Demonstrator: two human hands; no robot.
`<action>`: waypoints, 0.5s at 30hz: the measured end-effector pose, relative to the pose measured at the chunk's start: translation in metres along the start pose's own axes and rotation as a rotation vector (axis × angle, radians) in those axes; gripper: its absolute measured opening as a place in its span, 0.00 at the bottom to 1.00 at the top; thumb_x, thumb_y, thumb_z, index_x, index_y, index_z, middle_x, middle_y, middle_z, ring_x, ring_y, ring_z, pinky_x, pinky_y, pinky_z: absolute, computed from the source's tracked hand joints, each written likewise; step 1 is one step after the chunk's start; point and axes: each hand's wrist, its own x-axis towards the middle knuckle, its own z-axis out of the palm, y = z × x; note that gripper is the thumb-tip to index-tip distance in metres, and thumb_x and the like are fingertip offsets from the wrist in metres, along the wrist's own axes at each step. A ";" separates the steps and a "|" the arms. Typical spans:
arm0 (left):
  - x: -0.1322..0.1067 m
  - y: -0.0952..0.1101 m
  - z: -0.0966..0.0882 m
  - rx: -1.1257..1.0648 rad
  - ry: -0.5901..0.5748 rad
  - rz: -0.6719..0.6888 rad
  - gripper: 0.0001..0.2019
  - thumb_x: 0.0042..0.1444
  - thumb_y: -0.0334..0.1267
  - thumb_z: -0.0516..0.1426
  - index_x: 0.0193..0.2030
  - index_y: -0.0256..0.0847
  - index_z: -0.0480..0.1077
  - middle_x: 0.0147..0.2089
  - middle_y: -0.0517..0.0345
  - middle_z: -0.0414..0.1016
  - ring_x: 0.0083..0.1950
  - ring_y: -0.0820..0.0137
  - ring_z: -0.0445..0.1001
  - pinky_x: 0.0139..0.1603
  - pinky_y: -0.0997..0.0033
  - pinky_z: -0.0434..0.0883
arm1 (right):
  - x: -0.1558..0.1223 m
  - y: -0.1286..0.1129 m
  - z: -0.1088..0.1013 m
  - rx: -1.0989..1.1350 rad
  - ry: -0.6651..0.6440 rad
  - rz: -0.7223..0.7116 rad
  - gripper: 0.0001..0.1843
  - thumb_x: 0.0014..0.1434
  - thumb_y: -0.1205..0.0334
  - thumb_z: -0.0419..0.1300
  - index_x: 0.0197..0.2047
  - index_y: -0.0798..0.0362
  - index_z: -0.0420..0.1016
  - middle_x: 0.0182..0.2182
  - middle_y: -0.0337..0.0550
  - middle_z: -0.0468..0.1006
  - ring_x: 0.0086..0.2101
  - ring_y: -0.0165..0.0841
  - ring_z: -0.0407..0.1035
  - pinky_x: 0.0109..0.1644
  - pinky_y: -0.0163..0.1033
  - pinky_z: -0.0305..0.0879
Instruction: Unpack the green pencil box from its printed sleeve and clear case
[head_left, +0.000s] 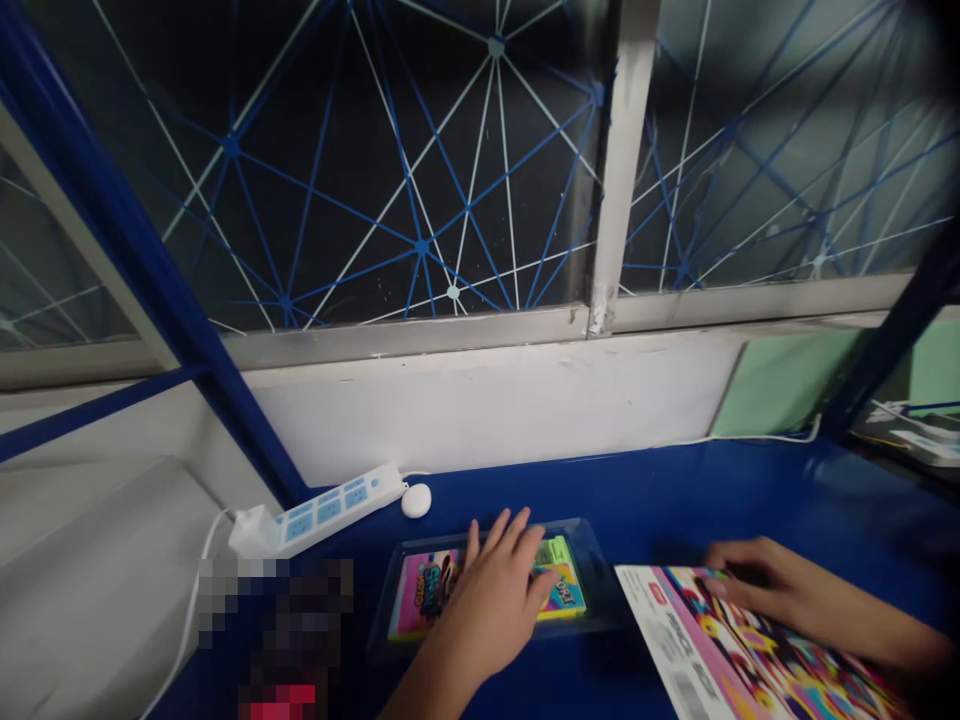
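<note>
My left hand (501,600) lies with its fingers spread over a flat, brightly printed pencil box (420,598), pink on the left and yellow and teal on the right. The box sits in a clear plastic tray (592,545) on the blue table, and my hand covers its middle. Over on the right, my right hand (765,580) is closed on the far edge of a colourful printed card (712,640). This card has a white strip with a barcode along its left side and is held tilted; its near part runs out of view.
A white power strip (330,508) and a small round white object (416,500) lie at the back left of the blue table (675,480). Blue frame posts (225,400) rise at both sides. A pixelated patch hides something at the front left.
</note>
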 end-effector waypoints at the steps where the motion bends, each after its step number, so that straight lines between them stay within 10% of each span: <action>1: 0.006 0.004 0.002 -0.006 -0.014 0.017 0.28 0.70 0.55 0.44 0.72 0.47 0.55 0.77 0.52 0.52 0.77 0.54 0.48 0.75 0.33 0.45 | 0.015 -0.003 -0.007 0.020 -0.073 -0.011 0.27 0.63 0.35 0.54 0.36 0.49 0.79 0.32 0.40 0.79 0.33 0.36 0.71 0.36 0.37 0.64; 7: 0.020 0.008 0.015 -0.026 -0.061 0.037 0.35 0.67 0.61 0.46 0.75 0.46 0.48 0.77 0.50 0.51 0.77 0.52 0.48 0.75 0.33 0.46 | 0.087 -0.006 -0.016 -0.021 -0.241 -0.067 0.28 0.60 0.34 0.57 0.36 0.52 0.82 0.28 0.39 0.77 0.28 0.32 0.66 0.32 0.37 0.59; 15: 0.019 0.006 0.013 -0.068 -0.086 0.048 0.39 0.61 0.61 0.55 0.75 0.50 0.49 0.78 0.50 0.50 0.77 0.50 0.49 0.74 0.32 0.47 | 0.118 0.003 -0.023 -0.146 -0.249 -0.067 0.28 0.56 0.34 0.61 0.36 0.53 0.83 0.25 0.38 0.74 0.25 0.29 0.60 0.29 0.37 0.54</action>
